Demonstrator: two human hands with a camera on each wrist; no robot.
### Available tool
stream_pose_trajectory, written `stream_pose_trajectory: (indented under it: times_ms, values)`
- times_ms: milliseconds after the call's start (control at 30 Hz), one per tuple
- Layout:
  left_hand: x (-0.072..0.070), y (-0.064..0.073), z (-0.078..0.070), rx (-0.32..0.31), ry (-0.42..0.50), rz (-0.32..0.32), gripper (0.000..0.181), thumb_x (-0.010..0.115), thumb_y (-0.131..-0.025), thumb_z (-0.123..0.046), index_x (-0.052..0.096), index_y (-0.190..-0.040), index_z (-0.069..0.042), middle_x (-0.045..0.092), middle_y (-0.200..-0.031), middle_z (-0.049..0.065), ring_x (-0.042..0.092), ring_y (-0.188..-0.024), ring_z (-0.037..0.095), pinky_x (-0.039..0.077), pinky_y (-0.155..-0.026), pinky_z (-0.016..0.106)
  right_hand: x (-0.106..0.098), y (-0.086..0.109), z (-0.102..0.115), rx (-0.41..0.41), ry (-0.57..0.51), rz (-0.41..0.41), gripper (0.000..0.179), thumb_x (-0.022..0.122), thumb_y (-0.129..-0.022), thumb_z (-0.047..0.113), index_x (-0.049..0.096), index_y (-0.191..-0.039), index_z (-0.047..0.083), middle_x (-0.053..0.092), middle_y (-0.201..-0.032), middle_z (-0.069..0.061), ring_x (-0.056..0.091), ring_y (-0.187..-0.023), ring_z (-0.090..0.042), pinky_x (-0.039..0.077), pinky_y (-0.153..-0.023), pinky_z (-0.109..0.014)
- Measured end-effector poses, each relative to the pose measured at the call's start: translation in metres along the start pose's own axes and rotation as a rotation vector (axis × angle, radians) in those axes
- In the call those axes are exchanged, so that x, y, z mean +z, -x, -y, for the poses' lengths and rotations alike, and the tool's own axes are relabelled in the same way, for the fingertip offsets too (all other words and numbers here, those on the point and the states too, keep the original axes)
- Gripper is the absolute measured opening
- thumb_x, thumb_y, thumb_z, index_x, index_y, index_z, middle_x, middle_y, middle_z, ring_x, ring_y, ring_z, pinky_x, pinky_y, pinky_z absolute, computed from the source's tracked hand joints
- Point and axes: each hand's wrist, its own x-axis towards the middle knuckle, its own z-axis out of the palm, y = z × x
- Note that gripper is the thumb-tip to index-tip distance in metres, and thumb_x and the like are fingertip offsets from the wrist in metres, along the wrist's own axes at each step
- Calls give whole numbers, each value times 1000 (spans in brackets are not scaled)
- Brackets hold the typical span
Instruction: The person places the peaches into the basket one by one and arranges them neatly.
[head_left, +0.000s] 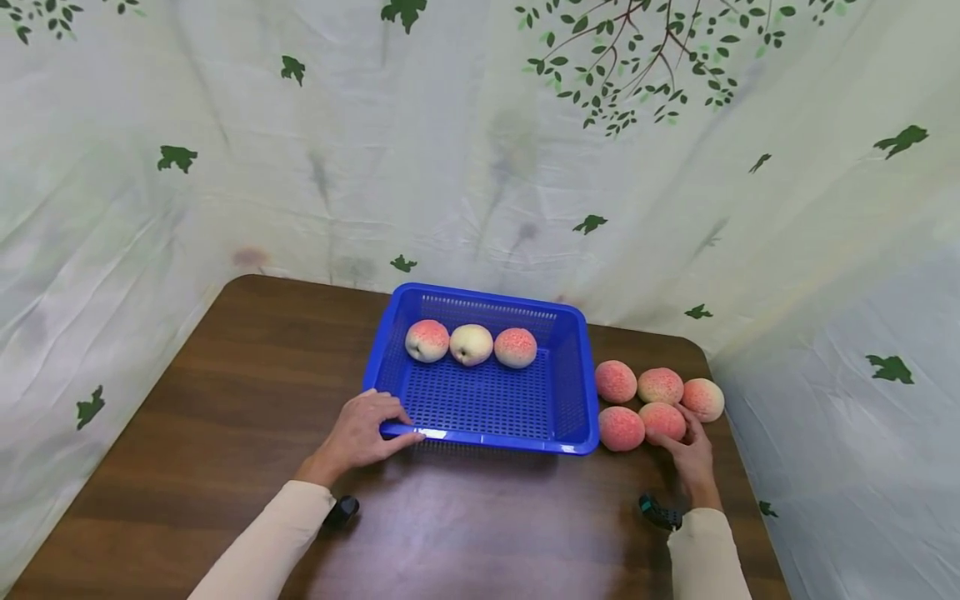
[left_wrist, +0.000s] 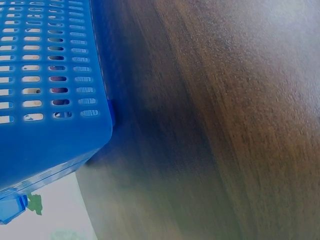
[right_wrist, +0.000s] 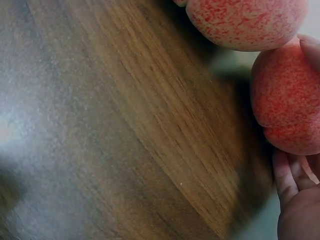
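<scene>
A blue plastic basket (head_left: 480, 442) stands on the table with three peaches in a row inside; the middle peach (head_left: 471, 345) is pale, the two beside it blushed red. At the basket's front left corner, my left hand (head_left: 362, 429) grips the rim, thumb along the front edge; the left wrist view shows only the slotted basket wall (left_wrist: 60, 95), not the hand. To the right of the basket, my right hand (head_left: 692, 457) holds a red peach (head_left: 663, 422) between thumb and fingers. That peach (right_wrist: 287, 100) also appears in the right wrist view, with fingers on both sides.
Several other peaches lie close around the held one, among them a front left peach (head_left: 621, 428) beside the basket and a paler peach (head_left: 703, 400) near the table's right edge. A leaf-printed curtain (head_left: 450, 167) hangs behind the brown wooden table (head_left: 247, 400).
</scene>
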Motion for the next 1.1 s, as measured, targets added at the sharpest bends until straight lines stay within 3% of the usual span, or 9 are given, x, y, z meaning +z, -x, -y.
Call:
stream_pose_trajectory:
  times_ms: [200, 500, 700, 867, 1000, 1100]
  values:
    - [-1, -3, 0, 15, 5, 0, 24, 82, -68, -39, 68, -70, -19, 62, -68, -11, 54, -64, 8, 40, -62, 27, -2, 1, 1, 31, -20, -16, 76, 74, -86, 19, 31, -150, 20, 31, -150, -7, 31, -128, -17, 25, -110, -39]
    - [2, -5, -3, 13, 6, 3, 24, 85, -64, -36, 67, -70, -19, 61, -68, -10, 54, -64, 8, 40, -62, 27, -7, -2, 1, 36, -66, -48, 73, 76, -84, 21, 39, -147, 23, 39, -143, 0, 36, -122, -12, 30, -102, -28]
    - [3, -6, -7, 19, 16, 7, 25, 84, -65, -36, 68, -70, -18, 61, -67, -10, 53, -63, 8, 39, -61, 26, -16, 2, -1, 42, -68, -95, 71, 76, -84, 20, 40, -146, 22, 42, -138, 2, 37, -123, -12, 26, -112, -37]
    - [3, -4, -5, 17, 15, 3, 24, 84, -66, -35, 67, -70, -18, 61, -67, -10, 53, -63, 8, 39, -61, 27, -16, 5, 3, 42, -92, -164, 70, 75, -84, 19, 40, -144, 19, 48, -125, 6, 40, -120, -11, 27, -112, -34]
    - [2, -2, -3, 22, 17, -5, 25, 84, -65, -35, 67, -70, -18, 61, -67, -10, 54, -63, 8, 40, -62, 27, -14, 7, 12, 34, -95, -176, 70, 74, -85, 23, 37, -145, 20, 46, -130, 3, 39, -121, -12, 27, -112, -35]
    - [0, -1, -1, 15, 20, -11, 25, 84, -65, -35, 67, -70, -18, 62, -68, -10, 55, -64, 8, 40, -61, 27, -10, 7, 21, 12, -142, -176, 68, 74, -85, 20, 39, -143, 21, 46, -132, 4, 40, -119, -10, 32, -106, -26]
